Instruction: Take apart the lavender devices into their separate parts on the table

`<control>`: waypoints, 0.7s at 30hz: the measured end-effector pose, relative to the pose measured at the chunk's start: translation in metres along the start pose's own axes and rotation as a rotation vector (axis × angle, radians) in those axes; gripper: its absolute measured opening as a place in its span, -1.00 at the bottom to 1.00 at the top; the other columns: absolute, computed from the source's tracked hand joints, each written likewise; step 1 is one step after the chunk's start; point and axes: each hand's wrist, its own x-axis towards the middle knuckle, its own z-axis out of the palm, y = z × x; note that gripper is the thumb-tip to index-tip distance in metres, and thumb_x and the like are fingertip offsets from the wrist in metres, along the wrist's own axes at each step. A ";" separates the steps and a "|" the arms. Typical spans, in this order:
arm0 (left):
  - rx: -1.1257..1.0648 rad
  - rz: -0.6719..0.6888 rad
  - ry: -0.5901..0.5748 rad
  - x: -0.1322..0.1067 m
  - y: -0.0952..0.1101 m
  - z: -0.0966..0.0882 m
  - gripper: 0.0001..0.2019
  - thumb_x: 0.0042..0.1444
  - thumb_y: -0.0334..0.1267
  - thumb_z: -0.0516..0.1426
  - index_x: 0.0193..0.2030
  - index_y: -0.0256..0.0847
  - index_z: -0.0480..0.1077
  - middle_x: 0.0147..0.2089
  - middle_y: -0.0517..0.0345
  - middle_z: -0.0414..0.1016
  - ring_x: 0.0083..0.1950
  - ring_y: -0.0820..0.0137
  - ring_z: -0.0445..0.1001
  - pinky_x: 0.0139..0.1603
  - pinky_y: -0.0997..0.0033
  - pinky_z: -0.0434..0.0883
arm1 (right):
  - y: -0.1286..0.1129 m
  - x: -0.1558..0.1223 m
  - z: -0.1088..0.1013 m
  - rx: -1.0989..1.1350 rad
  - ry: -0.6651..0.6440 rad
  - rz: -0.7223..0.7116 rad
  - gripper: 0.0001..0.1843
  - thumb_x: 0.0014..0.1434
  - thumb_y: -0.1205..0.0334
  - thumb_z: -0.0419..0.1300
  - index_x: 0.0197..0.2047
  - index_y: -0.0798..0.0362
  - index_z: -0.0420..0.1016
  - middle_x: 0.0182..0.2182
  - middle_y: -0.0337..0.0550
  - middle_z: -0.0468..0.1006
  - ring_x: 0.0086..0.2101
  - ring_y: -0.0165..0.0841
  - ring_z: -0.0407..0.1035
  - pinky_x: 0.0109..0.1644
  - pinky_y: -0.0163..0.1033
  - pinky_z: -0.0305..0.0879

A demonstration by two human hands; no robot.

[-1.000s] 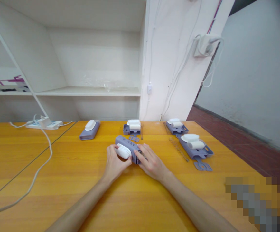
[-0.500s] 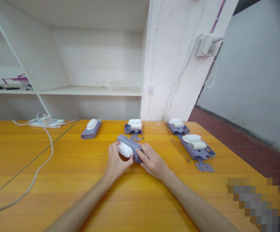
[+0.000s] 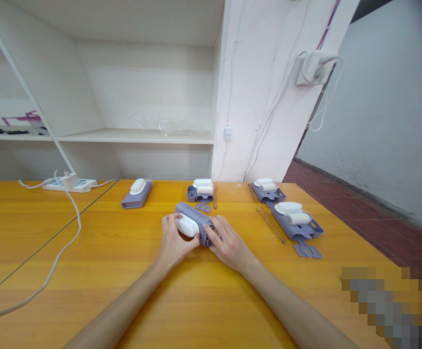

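In the head view, a grey-purple plastic case (image 3: 192, 213) with rows of small holes is held tilted over the table. A white oval brush-like piece (image 3: 186, 225) with a ribbed or bristled face lies against its near side. My left hand (image 3: 172, 242) is closed on the white piece, fingertips at its upper end and thumb at its lower end. My right hand (image 3: 227, 242) is closed round the case's right end, fingers over its top. What lies under the right fingers is partly hidden.
Similar grey-purple sets with white parts stand at the back left (image 3: 137, 194), back middle (image 3: 201, 190), back right (image 3: 268, 191) and right (image 3: 298, 220). Springs (image 3: 271, 224) and flat ring plates (image 3: 307, 250) lie nearby. A white cable (image 3: 76, 228) trails from a power strip (image 3: 71, 183).
Both hands and the case have barely moved. The view has shifted very slightly, and the grip of each hand looks the same.
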 end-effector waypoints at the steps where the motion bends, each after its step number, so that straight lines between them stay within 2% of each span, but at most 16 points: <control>1: 0.004 0.008 0.008 0.000 0.000 0.000 -0.46 -0.22 -0.15 0.25 -0.08 -0.15 0.13 -0.10 0.10 0.18 0.00 0.20 0.27 0.04 0.11 0.31 | 0.000 0.000 0.000 -0.001 0.003 -0.004 -0.55 0.17 0.36 0.03 0.14 0.21 0.26 0.09 0.22 0.29 0.16 -0.03 0.11 0.16 0.10 0.22; 5: 0.019 0.039 0.032 -0.001 0.003 -0.002 -0.47 -0.22 -0.17 0.24 -0.09 -0.15 0.13 -0.10 0.09 0.18 0.01 0.18 0.26 0.05 0.09 0.30 | 0.001 -0.001 0.001 0.001 0.016 -0.020 -0.57 0.16 0.37 0.04 0.12 0.21 0.28 0.08 0.22 0.30 0.16 -0.04 0.11 0.17 0.09 0.22; 11: -0.003 0.059 -0.001 -0.001 0.004 -0.002 -0.47 -0.18 -0.19 0.21 -0.04 -0.17 0.13 -0.06 0.05 0.19 0.04 0.17 0.26 0.07 0.07 0.29 | 0.001 0.000 0.003 0.008 0.022 -0.036 -0.57 0.15 0.37 0.06 0.11 0.23 0.30 0.08 0.23 0.29 0.16 -0.03 0.11 0.18 0.09 0.20; 21: -0.050 0.005 -0.032 0.000 -0.007 0.003 -0.40 -0.22 -0.13 0.25 -0.03 -0.17 0.12 -0.06 0.07 0.19 0.02 0.20 0.29 0.03 0.11 0.32 | 0.005 -0.004 0.004 0.036 0.004 -0.009 -0.53 0.13 0.38 0.07 0.13 0.22 0.27 0.10 0.21 0.26 0.18 -0.02 0.07 0.18 0.08 0.20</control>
